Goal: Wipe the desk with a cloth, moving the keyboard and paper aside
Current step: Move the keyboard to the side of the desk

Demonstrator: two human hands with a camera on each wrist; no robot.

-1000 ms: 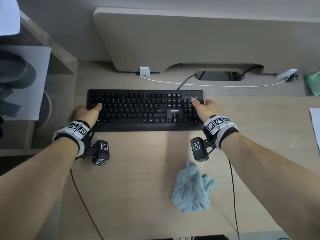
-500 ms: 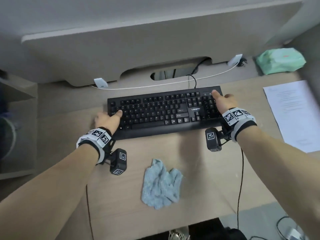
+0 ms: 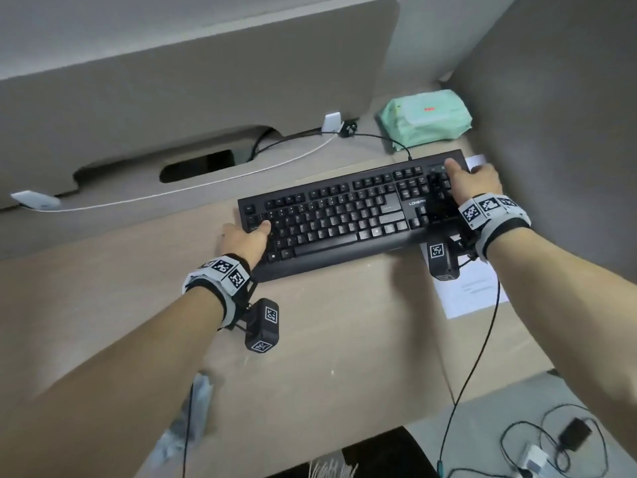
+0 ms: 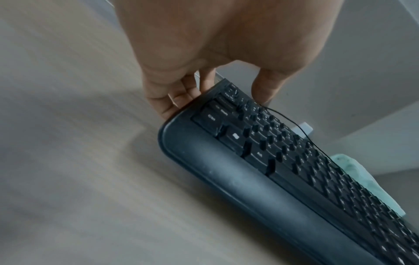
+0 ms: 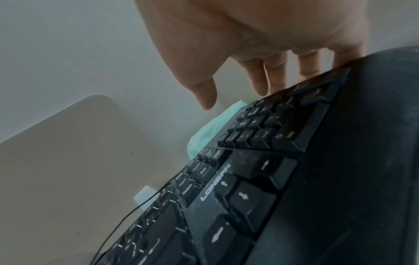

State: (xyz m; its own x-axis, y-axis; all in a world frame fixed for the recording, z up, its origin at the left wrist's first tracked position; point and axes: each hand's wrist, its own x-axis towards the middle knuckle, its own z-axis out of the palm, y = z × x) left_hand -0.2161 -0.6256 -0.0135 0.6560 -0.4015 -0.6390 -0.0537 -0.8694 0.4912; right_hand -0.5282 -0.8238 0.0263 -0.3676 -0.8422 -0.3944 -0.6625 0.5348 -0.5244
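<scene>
- Keyboard (image 3: pixel 355 215): black, held at both ends. Over the last second it has travelled from the middle of the desk (image 3: pixel 327 339) toward the right-hand wall, and it now lies skewed, its right end farther back than its left.
- Left hand (image 3: pixel 243 241): this grip is closed on the keyboard's left end, thumb on the keys and fingers curled round the end edge, as the left wrist view shows.
- Right hand (image 3: pixel 477 184): this grip holds the right end, thumb on the top corner and fingers reaching past the edge; whether they hook under the case cannot be told, since the wrist view is blurred there.
- Paper (image 3: pixel 472 291): white sheet directly beneath the right grip, now partly covered by the keyboard's right end. It was lying clear of the keyboard half a second ago.
- Cloth (image 3: pixel 193 419): pale blue, blurred, behind the left grip near the front edge of the desk, mostly hidden by the forearm.
- Green packet (image 3: pixel 425 119): just beyond the right grip, against the wall.
- Reading: the centre of the desk is now bare, so wiping can probably begin once the keyboard is let go; the paper likely still needs shifting.
</scene>
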